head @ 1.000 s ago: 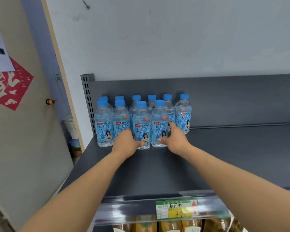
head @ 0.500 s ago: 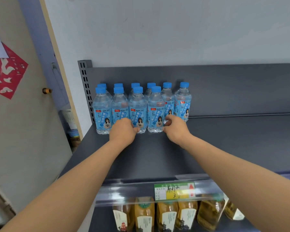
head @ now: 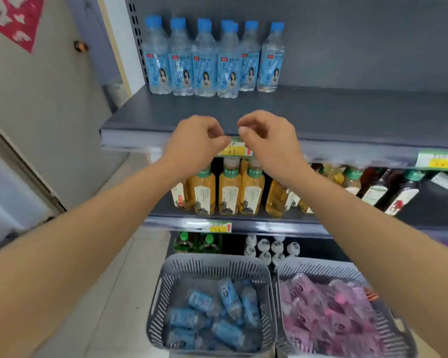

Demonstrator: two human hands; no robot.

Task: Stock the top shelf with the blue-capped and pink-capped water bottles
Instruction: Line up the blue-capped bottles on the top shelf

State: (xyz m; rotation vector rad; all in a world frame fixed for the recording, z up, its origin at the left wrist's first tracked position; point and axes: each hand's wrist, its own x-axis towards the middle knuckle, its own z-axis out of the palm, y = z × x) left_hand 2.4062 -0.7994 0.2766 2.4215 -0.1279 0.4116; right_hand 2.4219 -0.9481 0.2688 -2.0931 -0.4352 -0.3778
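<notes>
Now both hands hover just in front of the near edge of the top shelf [head: 347, 117], holding nothing. Left hand [head: 195, 143] has its fingers loosely curled, thumb pointing right. Right hand [head: 268, 140] is the same: loose curl, fingertips near the thumb, nothing between them. The hands are close together with a small gap, and they partly cover a yellow price tag [head: 234, 148] on the shelf lip.

Blue-capped bottles [head: 212, 58] stand upright in two tight rows at the far left of the top shelf, against the back panel and well apart from the hands.

On the floor, near, are two grey baskets side by side. Left basket [head: 166, 280] holds more blue-labelled bottles [head: 217, 313] lying jumbled. Right basket [head: 321, 267] holds pink bottles [head: 329, 311], piled and blurred.

On the second shelf, amber tea bottles [head: 229, 192] stand behind the wrists, with dark bottles [head: 404, 192] further right. Green-capped bottles [head: 197, 241] and white caps [head: 269, 249] sit on the lowest shelf, behind the baskets
</notes>
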